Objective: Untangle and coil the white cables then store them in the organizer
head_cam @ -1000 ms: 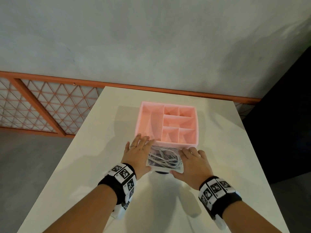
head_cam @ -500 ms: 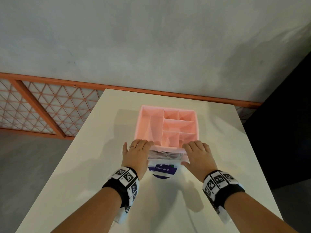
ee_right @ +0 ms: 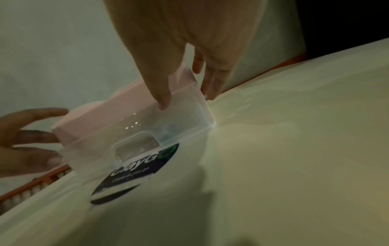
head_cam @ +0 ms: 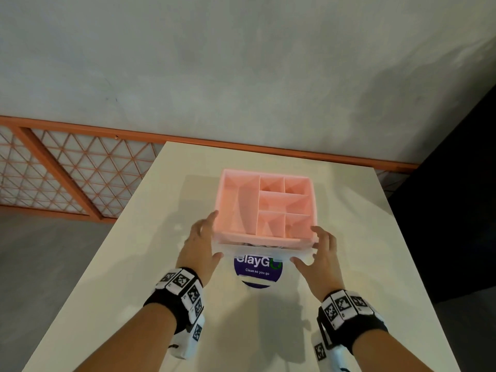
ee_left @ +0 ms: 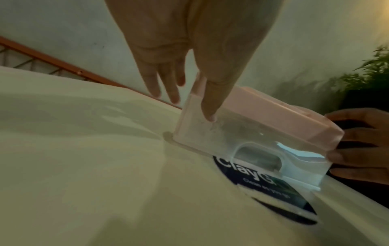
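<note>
head view shows the pink organizer point(head_cam: 265, 204) between both hands, with its clear drawer point(head_cam: 264, 249) nearly pushed home at the near side. only a sliver of the white cables point(head_cam: 257, 245) shows through the gap above the drawer front, so they sit inside the drawer, under the pink tray, just ahead of the fingertips. the left hand point(head_cam: 200, 244) grips the organizer's near left corner, thumb on the clear front and fingers along the side wall. the right hand point(head_cam: 320, 253) does the same at the near right corner, thumb pressing the drawer face and fingers wrapped round the side. both hands are grasping the organizer, neither is loose.

judging from this, the cables are stored and the drawer is being closed. a risk is a loop of cable riding up and getting pinched between the drawer lip and the tray, which would jam it short of shut. uneven thumb pressure could skew the drawer in its slot. the organizer could also slide away on the smooth table point(head_cam: 128, 264), since it stands partly over the round sticker point(head_cam: 257, 272) below the thumbs.
</note>
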`<state>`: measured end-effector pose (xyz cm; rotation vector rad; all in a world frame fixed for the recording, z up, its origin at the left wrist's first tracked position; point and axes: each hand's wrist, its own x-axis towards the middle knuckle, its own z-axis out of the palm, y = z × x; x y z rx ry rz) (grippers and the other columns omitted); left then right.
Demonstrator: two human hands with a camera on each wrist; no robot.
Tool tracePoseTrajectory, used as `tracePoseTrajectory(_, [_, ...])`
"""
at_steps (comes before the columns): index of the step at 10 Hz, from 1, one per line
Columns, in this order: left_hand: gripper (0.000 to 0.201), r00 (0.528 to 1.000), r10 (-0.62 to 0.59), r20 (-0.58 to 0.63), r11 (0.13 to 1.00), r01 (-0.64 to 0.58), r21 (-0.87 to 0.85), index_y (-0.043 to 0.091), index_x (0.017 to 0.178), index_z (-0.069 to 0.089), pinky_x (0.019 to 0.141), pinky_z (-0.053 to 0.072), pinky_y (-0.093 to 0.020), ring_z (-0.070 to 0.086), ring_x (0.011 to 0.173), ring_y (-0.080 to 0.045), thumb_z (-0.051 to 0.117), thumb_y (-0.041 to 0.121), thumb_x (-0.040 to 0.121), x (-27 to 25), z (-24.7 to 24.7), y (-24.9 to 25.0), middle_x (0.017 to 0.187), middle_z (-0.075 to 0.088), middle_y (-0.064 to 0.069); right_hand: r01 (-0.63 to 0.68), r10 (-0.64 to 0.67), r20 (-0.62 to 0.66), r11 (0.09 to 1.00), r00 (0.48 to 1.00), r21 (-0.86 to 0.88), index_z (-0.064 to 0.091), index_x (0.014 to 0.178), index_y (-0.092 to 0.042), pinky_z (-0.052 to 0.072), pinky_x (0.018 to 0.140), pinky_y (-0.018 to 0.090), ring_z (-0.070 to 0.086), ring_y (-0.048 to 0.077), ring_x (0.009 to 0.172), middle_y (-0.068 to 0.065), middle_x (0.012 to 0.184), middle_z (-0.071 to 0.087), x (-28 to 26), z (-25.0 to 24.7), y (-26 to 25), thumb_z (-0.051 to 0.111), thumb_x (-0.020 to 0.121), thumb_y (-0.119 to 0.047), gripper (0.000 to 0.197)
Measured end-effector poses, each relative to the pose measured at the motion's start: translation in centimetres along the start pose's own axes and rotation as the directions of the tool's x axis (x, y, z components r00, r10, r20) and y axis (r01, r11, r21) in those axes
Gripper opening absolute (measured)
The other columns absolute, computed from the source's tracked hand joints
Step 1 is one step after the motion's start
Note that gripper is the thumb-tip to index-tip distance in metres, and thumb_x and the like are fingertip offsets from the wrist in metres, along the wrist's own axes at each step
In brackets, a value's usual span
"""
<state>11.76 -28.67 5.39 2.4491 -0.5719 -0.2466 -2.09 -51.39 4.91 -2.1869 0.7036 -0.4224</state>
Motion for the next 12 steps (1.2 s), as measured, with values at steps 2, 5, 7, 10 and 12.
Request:
tracePoseTrajectory(2, [0.057,0.994,-0.107,-0.034,0.983,0.101,-0.152,0.017,0.136,0.041,0.089,0.05,-0.034,0.062,0.095,-0.016,0.065,0.014,0.084,0.9,1.1,-1.0,0.117,0.062,0.004,-0.205,0.207,-0.01,0.973,0.978,0.105,0.034,0.137,-0.016,0.052,0.089,0.038,0.058,0.021,0.097,0.005,0.115,0.056,0.7,0.8,1.0,0.077,0.071,-0.01,0.079])
tracePoseTrajectory(5, [0.029,0.992,-0.125,-0.025,0.991,0.124,-0.051,0.013,0.088,0.044,0.069,0.041,-0.033,0.056,0.082,-0.026,0.07,0.022,0.08,2.8,0.3,-0.8,0.094,0.059,-0.006,-0.236,0.236,-0.019,0.97,0.972,-0.049,0.046,0.101,-0.013,0.039,0.068,0.029,0.053,0.022,0.08,0.007,0.1,0.056,2.4,0.9,0.5,0.076,0.073,-0.017,0.042])
tracePoseTrajectory(7, [0.05,0.98,-0.195,0.032,0.966,0.198,-0.166,0.013,0.117,0.047,0.083,0.05,-0.037,0.065,0.093,-0.028,0.074,0.018,0.076,3.8,-0.1,-0.7,0.099,0.07,-0.007,-0.196,0.21,0.068,0.966,0.975,-0.167,0.053,0.109,-0.007,0.04,0.072,0.03,0.051,0.021,0.08,0.006,0.101,0.051,3.4,1.0,0.2,0.073,0.076,-0.019,0.04])
tracePoseTrajectory(10, [0.046,0.974,-0.207,0.092,0.97,0.216,-0.11,0.012,0.115,0.05,0.08,0.048,-0.034,0.063,0.09,-0.027,0.073,0.021,0.076,3.7,-0.5,-0.3,0.102,0.07,-0.009,-0.255,0.274,0.088,0.95,0.958,-0.179,0.053,0.113,-0.003,0.045,0.081,0.031,0.052,0.023,0.084,0.007,0.103,0.047,3.4,0.8,-0.6,0.071,0.078,-0.014,0.041])
tracePoseTrajectory(12, [0.092,0.935,-0.291,0.201,0.947,0.311,-0.076,0.017,0.149,0.017,0.101,0.042,-0.038,0.054,0.121,-0.031,0.074,0.022,0.077,2.5,-1.2,-1.0,0.137,0.053,-0.015,-0.333,0.359,0.177,0.929,0.917,-0.158,0.018,0.146,-0.01,0.042,0.1,0.039,0.05,0.031,0.12,0.016,0.136,0.042,1.5,-0.6,-0.5,0.074,0.075,-0.013,0.09])
